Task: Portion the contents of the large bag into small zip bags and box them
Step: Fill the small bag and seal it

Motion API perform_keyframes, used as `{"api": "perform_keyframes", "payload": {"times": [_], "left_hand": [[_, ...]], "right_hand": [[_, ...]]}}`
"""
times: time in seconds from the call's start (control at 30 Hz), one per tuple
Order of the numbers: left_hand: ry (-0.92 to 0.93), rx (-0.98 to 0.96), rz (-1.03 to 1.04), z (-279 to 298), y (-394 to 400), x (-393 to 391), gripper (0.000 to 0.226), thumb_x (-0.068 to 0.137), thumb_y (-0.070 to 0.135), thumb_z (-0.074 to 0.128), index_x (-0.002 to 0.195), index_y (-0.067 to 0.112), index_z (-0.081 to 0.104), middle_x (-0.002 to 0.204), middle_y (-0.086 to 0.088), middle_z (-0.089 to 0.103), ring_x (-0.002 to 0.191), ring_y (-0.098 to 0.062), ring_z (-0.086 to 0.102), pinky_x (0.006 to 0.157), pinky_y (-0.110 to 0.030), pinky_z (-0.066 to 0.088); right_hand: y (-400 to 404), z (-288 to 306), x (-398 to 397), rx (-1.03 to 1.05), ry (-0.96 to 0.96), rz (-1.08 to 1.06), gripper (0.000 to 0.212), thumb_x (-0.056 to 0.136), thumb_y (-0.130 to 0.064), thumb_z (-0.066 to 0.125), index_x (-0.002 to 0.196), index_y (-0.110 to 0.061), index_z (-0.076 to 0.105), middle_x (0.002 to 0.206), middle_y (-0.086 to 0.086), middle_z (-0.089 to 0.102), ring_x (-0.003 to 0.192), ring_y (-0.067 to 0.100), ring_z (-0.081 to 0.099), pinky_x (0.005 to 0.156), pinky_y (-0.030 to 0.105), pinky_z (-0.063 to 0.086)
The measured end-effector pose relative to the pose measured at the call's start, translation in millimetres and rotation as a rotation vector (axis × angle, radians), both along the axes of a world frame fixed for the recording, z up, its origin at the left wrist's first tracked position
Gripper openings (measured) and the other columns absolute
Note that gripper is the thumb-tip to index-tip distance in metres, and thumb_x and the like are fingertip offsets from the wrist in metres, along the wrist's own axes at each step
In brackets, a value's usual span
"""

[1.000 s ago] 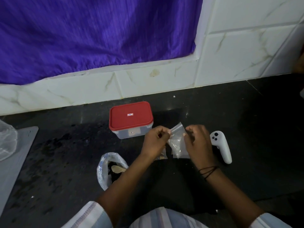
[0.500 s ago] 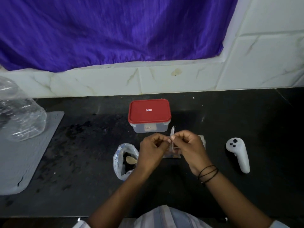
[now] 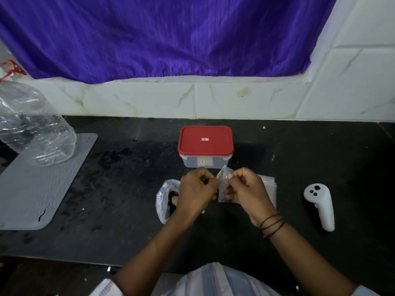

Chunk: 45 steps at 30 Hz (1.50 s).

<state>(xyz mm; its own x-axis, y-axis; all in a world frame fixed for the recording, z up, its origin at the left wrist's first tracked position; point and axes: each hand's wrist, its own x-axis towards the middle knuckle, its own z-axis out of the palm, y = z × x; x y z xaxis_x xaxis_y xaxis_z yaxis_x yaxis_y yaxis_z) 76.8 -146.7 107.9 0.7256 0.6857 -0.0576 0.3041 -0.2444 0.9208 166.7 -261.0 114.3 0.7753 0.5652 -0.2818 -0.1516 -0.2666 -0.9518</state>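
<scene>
While the far left edge of the table (image 3: 320, 150) is taken up by a grey ribbed mat (image 3: 42, 184) with a crumpled clear plastic bag (image 3: 32, 129) sitting on its back end, the real action is around the middle. The large bag (image 3: 163, 199) lies open just left of the hands, with dark stuff and what looks like a pale spoon (image 3: 174, 199) inside, partly hidden behind the left wrist. The left hand (image 3: 197, 192) and right hand (image 3: 248, 191) are both curled in tight, each pinching the top of one small zip bag (image 3: 222, 180) held between them above the table; can't tell if anything's in it. Right behind the hands, toward the back edge, sits the box (image 3: 205, 146) with its red lid closed. A flat stack of more zip bags (image 3: 269, 184) peeks out from under the right hand. Over near the right edge, well apart from everything, lies a white controller (image 3: 319, 205).
</scene>
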Motion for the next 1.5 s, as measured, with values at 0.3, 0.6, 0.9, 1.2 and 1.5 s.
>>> {"api": "perform_keyframes", "payload": {"times": [0.3,0.6,0.9,1.2,1.5], "left_hand": [[0.132,0.503,0.011,12.7,1.6,-4.1,0.017,0.083,0.029,0.066,0.069,0.018,0.063,0.061,0.008,0.063,0.058,-0.007,0.06,0.058,-0.03,0.051],[0.044,0.707,-0.171,11.2,8.0,-15.1,0.013,0.076,0.027,0.063,0.067,0.02,0.057,0.064,0.009,0.057,0.058,-0.009,0.052,0.053,-0.024,0.037],[-0.058,0.462,-0.322,-12.6,20.0,-30.2,0.094,0.067,0.066,0.074,0.143,0.022,0.039,0.137,0.009,0.047,0.125,-0.006,0.046,0.101,-0.021,0.04],[-0.126,0.623,-0.214,-13.9,21.7,-39.2,0.043,0.076,0.037,0.066,0.112,0.015,0.06,0.102,0.005,0.065,0.091,-0.008,0.062,0.076,-0.029,0.051],[-0.105,0.564,-0.013,-18.2,41.1,-69.5,0.023,0.084,0.04,0.064,0.102,0.031,0.052,0.09,0.014,0.062,0.075,0.001,0.059,0.063,-0.018,0.048]], "right_hand": [[6.5,26.9,-10.4,-0.529,-0.865,0.5,0.014,0.096,-0.016,0.053,0.105,-0.025,0.06,0.102,-0.005,0.052,0.091,0.01,0.056,0.068,0.018,0.037],[13.3,42.9,-1.4,-0.595,-0.663,0.61,0.014,0.094,-0.017,0.054,0.096,-0.026,0.064,0.092,-0.005,0.061,0.076,0.006,0.057,0.058,0.018,0.037],[17.2,54.0,4.1,-0.251,-0.079,0.652,0.034,0.096,-0.002,0.039,0.099,-0.011,0.071,0.08,0.0,0.071,0.064,0.004,0.066,0.054,0.018,0.051],[40.3,44.1,-12.6,-0.349,-0.544,0.732,0.025,0.087,-0.025,0.067,0.064,-0.015,0.065,0.06,-0.006,0.059,0.049,-0.001,0.051,0.048,0.01,0.038],[60.6,41.4,-26.8,-0.176,-0.479,0.867,0.023,0.099,-0.028,0.049,0.085,-0.023,0.068,0.085,-0.003,0.064,0.077,0.009,0.06,0.07,0.032,0.048]]}}
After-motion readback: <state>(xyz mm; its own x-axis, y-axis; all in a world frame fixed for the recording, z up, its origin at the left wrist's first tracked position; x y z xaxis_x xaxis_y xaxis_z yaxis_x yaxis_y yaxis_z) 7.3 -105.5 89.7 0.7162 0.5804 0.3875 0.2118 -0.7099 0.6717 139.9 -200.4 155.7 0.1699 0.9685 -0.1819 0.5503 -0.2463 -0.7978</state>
